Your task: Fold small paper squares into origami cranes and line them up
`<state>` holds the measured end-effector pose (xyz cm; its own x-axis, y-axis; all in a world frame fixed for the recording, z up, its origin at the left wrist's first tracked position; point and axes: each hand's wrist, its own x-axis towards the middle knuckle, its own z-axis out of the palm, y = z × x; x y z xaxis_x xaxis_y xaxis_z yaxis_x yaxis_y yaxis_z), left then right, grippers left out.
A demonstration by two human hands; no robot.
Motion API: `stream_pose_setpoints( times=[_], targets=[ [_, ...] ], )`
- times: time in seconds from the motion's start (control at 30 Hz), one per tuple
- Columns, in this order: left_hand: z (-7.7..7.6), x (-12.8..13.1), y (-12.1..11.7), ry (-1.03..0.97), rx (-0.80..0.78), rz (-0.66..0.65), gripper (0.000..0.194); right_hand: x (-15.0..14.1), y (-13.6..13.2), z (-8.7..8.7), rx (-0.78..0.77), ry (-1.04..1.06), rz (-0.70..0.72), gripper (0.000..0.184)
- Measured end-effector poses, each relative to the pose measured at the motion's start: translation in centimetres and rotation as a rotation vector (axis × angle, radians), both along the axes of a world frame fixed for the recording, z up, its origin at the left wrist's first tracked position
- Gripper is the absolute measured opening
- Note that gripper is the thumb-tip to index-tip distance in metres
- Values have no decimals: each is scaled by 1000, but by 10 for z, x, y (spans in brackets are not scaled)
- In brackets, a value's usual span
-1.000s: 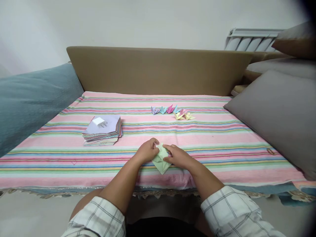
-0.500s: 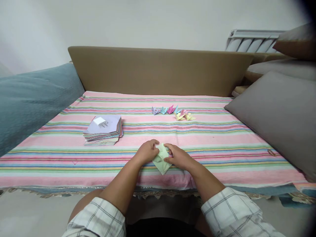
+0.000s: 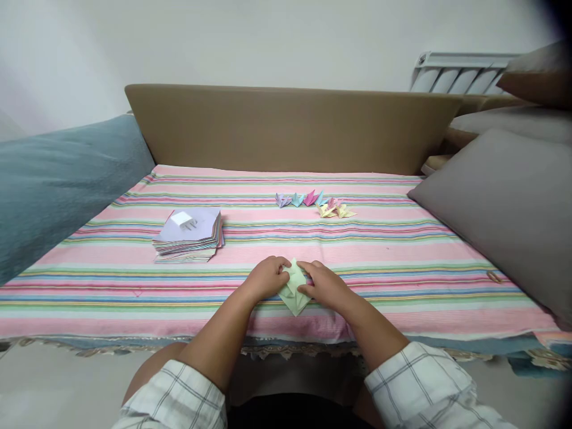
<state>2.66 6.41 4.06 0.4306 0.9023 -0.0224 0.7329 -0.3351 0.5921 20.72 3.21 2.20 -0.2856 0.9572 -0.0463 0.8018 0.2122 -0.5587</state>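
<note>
A pale green sheet of origami paper (image 3: pixel 295 293), partly folded into a diamond shape, lies near the front of the striped cloth, one point toward me. My left hand (image 3: pixel 268 277) grips its left edge between thumb and fingers. On the opposite edge, my right hand (image 3: pixel 322 283) has its thumb on the paper and its index finger by the top corner. Some of the folds are covered by my fingers. Farther back stands a group of small folded paper figures, among them a purple one (image 3: pixel 282 200), a magenta one (image 3: pixel 311 198) and a yellow one (image 3: pixel 345 211).
To the left, a stack of coloured paper sheets (image 3: pixel 190 241) carries a white plug adapter (image 3: pixel 182 220). A grey cushion (image 3: pixel 500 208) leans at the right, near a small brown ring-like item (image 3: pixel 494 276). The brown sofa back (image 3: pixel 290 128) rises behind the striped cloth (image 3: pixel 250 253).
My left hand's fingers have shifted slightly down along the paper's upper left edge, baring more of the top corner. My right hand stays nearly in place; the view drifts a little.
</note>
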Motion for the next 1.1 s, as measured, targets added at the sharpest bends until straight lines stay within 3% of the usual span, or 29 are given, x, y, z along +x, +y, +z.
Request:
stream_pose_setpoints(
  times=[0.23,0.33,0.53,0.7,0.9,1.1],
  targets=[
    [3,1,-2,-5,-7,28,38,-6,-12,3,248,-13,58,41],
    [5,2,-4,-42,-58,55,41,-5,-12,3,233,-35,91,34],
    [4,-1,-5,-98,-89,78,32,-5,-12,0,184,-112,129,42],
    [1,-6,-9,-108,-68,50,37,-7,-14,2,185,-152,152,43],
    [-1,-12,-18,-100,-28,6,22,-6,-13,-2,210,-115,174,41],
    [-12,-16,-29,-111,20,-4,34,-4,-12,-10,238,-35,147,33]
  ],
)
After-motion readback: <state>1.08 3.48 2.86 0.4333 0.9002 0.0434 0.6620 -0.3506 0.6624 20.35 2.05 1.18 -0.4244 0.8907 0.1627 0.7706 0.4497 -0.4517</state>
